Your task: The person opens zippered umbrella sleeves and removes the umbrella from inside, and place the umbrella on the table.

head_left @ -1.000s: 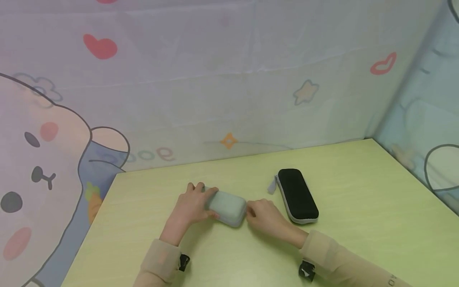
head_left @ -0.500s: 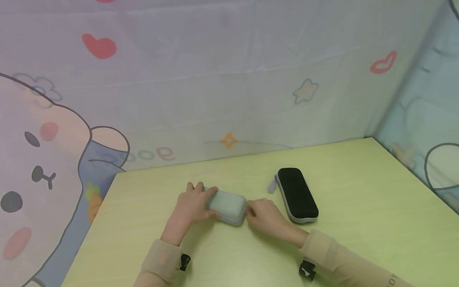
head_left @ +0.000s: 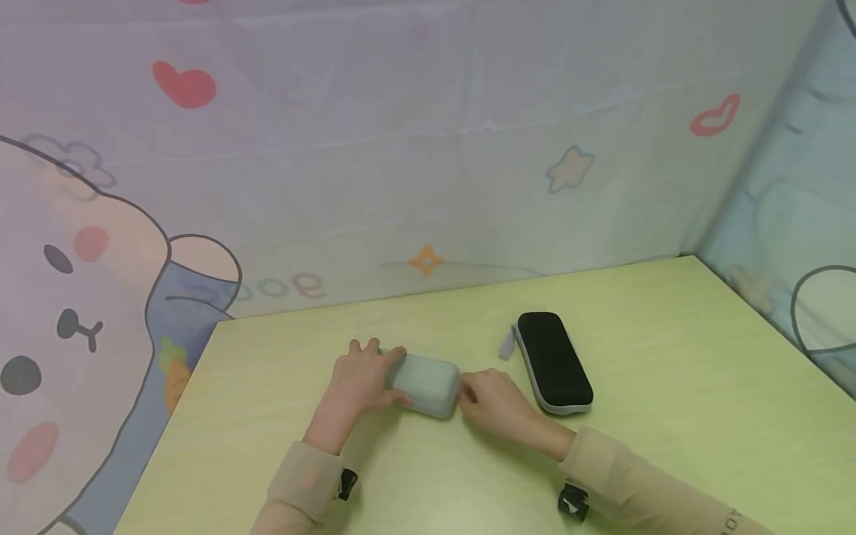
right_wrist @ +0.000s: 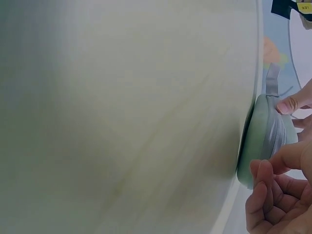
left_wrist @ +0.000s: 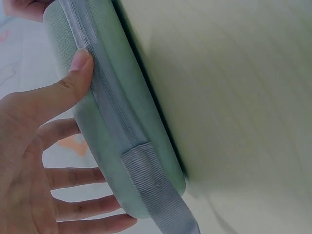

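case [head_left: 428, 383] on table [head_left: 234, 409] between left hand [head_left: 360, 383] and right hand [head_left: 496, 403]; other case [head_left: 555, 360] right of it.

Worktop [head_left: 675, 342] free at left and far right — middle barred by green case [head_left: 431, 380] between left hand [head_left: 360, 380] and right hand [head_left: 500, 403], black case [head_left: 553, 358] beside the latter.

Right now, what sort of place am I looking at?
Perhaps an indoor tabletop filming corner: there's a yellow-green table, a creased cartoon-printed backdrop behind it and a black wrist-worn device.
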Motion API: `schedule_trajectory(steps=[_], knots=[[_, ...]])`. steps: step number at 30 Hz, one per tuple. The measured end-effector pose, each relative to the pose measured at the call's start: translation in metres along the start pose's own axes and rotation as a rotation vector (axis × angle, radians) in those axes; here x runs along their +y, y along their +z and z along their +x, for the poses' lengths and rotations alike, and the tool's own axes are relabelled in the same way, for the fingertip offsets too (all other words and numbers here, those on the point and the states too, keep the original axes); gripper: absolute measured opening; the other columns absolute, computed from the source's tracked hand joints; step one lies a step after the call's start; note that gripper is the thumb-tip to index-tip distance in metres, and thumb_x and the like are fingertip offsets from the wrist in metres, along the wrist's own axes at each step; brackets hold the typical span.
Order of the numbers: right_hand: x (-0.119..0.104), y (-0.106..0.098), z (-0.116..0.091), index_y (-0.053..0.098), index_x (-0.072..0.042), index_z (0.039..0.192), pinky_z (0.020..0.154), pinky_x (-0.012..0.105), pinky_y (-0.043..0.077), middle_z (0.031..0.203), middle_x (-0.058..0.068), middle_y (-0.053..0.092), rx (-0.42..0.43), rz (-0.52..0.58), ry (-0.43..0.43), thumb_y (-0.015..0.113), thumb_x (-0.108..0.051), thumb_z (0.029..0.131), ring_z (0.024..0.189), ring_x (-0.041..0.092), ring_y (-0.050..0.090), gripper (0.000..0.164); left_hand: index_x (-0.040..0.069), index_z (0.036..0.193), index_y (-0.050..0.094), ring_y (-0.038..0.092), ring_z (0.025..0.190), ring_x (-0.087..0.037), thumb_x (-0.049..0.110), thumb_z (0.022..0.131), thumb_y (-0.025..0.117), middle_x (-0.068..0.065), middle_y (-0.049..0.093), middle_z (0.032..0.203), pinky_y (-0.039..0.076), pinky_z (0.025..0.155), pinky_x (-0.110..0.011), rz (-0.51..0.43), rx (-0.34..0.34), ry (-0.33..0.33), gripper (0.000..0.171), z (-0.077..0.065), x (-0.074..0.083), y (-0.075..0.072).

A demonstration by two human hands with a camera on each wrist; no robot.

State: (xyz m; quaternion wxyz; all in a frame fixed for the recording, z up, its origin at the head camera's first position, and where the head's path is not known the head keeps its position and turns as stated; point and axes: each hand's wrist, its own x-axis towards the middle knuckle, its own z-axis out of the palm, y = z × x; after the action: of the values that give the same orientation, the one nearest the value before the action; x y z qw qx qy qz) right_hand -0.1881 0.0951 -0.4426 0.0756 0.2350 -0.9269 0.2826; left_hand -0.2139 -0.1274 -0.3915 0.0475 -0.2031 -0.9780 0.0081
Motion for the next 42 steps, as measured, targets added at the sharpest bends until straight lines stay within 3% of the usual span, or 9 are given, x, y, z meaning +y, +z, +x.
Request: schedule_trajectory(steps=[19,25,36,42], knots=[[-0.003,-0.002,-0.002,0.055,-0.012,0.063,0.047,0.017,0.028,0.056,-0.008,0.044,-0.014,0.001,-0.007,0.062,-0.002,0.08,0.051,0.004,0.034,0.02,0.027,0.127,0.059,0.055,0.095,-0.036,0.062,0.064,0.078,-0.015,0.06,0.115,0.05,0.062,-0.042,0.037,-0.007,-0.022,0.075,-0.001,0.0,0.001],[-0.003,-0.002,-0.002,0.054,-0.012,0.063,0.047,0.016,0.027,0.056,-0.008,0.043,-0.019,0.002,-0.019,0.062,-0.002,0.08,0.051,0.004,0.033,0.022,0.028,0.127,0.058,0.057,0.096,-0.034,0.063,0.063,0.078,-0.013,0.058,0.116,0.051,0.069,-0.043,0.023,0.009,-0.018,0.076,-0.003,-0.002,0.005],[-0.003,-0.001,-0.002,0.053,-0.012,0.062,0.047,0.017,0.027,0.056,-0.008,0.043,-0.019,-0.01,-0.015,0.062,-0.002,0.079,0.05,0.004,0.033,0.022,0.027,0.132,0.054,0.054,0.104,-0.034,0.057,0.064,0.082,-0.014,0.049,0.124,0.051,0.069,-0.045,-0.168,-0.035,-0.054,0.079,0.0,-0.008,0.009],[-0.002,-0.001,-0.003,0.051,-0.013,0.061,0.047,0.017,0.026,0.055,-0.009,0.041,-0.012,-0.015,-0.027,0.062,-0.002,0.078,0.05,0.003,0.032,0.023,0.027,0.132,0.055,0.053,0.102,-0.034,0.058,0.063,0.082,-0.015,0.048,0.122,0.051,0.066,-0.044,-0.196,-0.03,-0.054,0.08,0.001,-0.009,0.011]])
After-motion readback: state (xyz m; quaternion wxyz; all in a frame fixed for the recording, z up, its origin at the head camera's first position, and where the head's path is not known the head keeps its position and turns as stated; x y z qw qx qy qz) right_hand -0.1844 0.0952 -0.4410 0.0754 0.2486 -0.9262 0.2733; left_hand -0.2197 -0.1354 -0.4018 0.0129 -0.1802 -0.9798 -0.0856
